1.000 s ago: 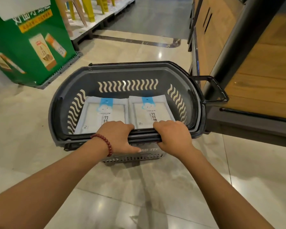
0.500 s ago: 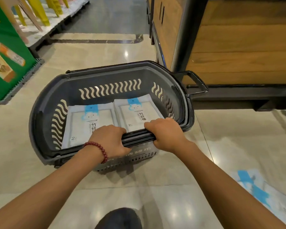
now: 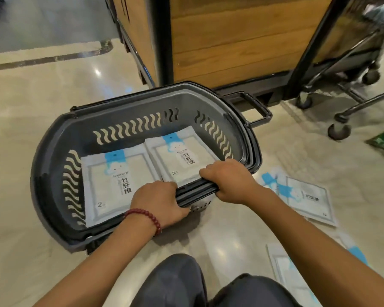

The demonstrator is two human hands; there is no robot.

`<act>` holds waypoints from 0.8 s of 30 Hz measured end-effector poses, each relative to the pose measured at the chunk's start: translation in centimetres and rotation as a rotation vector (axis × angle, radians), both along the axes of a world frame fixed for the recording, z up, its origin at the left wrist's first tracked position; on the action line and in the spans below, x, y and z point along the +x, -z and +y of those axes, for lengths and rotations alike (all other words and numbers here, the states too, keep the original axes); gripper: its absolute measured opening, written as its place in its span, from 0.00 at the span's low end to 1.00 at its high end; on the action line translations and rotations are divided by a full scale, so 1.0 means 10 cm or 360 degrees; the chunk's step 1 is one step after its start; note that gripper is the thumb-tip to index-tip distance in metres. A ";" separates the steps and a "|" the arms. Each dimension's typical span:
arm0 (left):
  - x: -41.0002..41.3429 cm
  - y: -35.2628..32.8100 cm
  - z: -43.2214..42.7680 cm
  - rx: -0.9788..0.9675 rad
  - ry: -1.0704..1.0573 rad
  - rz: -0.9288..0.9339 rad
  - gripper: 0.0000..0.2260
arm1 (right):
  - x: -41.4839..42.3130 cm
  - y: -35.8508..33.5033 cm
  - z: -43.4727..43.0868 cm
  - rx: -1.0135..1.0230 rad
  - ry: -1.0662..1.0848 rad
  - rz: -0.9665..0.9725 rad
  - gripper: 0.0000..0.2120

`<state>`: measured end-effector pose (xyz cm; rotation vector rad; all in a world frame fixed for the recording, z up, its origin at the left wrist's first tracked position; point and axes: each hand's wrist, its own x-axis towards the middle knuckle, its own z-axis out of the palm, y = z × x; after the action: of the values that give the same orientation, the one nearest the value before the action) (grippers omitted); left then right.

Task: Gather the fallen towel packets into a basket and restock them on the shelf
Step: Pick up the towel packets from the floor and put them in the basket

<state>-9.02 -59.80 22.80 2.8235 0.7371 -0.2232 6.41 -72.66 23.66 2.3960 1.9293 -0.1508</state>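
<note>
While both hands grip its near rim, the dark grey basket [image 3: 142, 107] sits low at the centre of the view; I cannot tell whether it rests on the floor [image 3: 31, 111] or hangs just above it. Inside lie two towel packets, flat and side by side: the left packet [image 3: 113, 180] at the basket's 8 o'clock, the right packet [image 3: 182, 156] at its 2 o'clock. The left hand [image 3: 157, 202], a red bead bracelet [image 3: 146, 214] at its wrist, curls over the rim at 6 o'clock; the right hand [image 3: 231, 180] clamps rim and folded handles at 4 o'clock. Outside, a fallen packet [image 3: 306, 198] lies at 3 o'clock, and another fallen packet [image 3: 284, 269] at 5 o'clock. The wooden shelf unit [image 3: 231, 41] stands at 12 o'clock.
</note>
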 end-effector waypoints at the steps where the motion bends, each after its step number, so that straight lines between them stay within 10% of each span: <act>1: 0.05 -0.01 -0.06 -0.0011 -0.0005 -0.0029 0.17 | 0.05 -0.02 -0.05 0.0015 0.0014 -0.0026 0.12; 13: 0.38 -0.08 -0.94 -0.0004 0.0709 -0.0920 0.26 | 0.10 0.19 -1.10 0.0662 0.0634 0.0119 0.28; 24: 0.79 1.42 -2.10 -0.0786 0.0674 0.0182 0.24 | -0.36 1.84 -3.04 -0.0124 0.2147 0.0994 0.23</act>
<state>-1.08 -80.82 8.65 2.4612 0.0666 -0.5527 2.86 -103.04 5.21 3.2970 -0.0338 -1.0437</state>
